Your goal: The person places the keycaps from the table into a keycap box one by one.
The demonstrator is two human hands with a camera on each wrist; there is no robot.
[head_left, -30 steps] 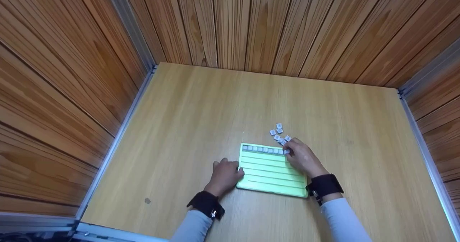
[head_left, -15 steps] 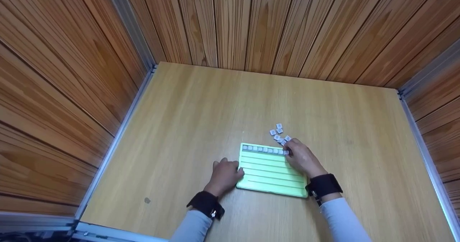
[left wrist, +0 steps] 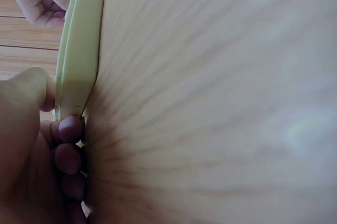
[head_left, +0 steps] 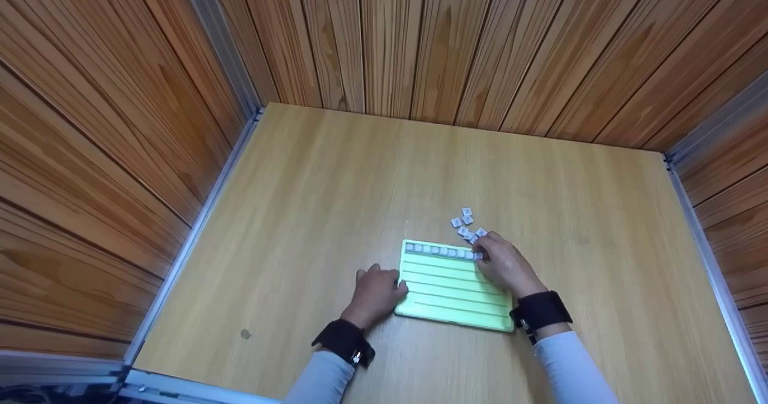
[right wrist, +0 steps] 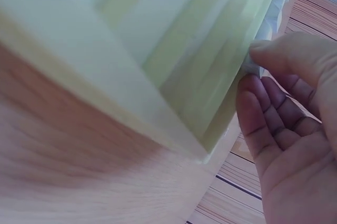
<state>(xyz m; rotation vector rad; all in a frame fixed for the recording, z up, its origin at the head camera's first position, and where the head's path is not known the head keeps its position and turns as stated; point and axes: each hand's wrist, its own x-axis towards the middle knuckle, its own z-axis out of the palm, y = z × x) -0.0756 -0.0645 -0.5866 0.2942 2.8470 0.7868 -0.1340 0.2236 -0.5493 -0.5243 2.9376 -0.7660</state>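
Note:
A light green tray with parallel ridges lies on the table. Along its far groove runs a row of small white square tiles. At the right end of that row, my right hand pinches one more white tile between thumb and index finger, down at the groove. My left hand holds the tray's left edge, thumb over the rim and fingers curled against the side wall, as the left wrist view shows. Just beyond the tray is a loose group of white tiles, several with dark marks.
The wooden table is bounded by wood-panelled walls at the back and both sides, with metal rails along the side edges. A small dark spot marks the table at the near left. Black straps circle both wrists.
Hardly anything differs. My right hand stays at the end of the row with the tile, and my left hand keeps its hold on the tray; the head view has shifted very slightly.

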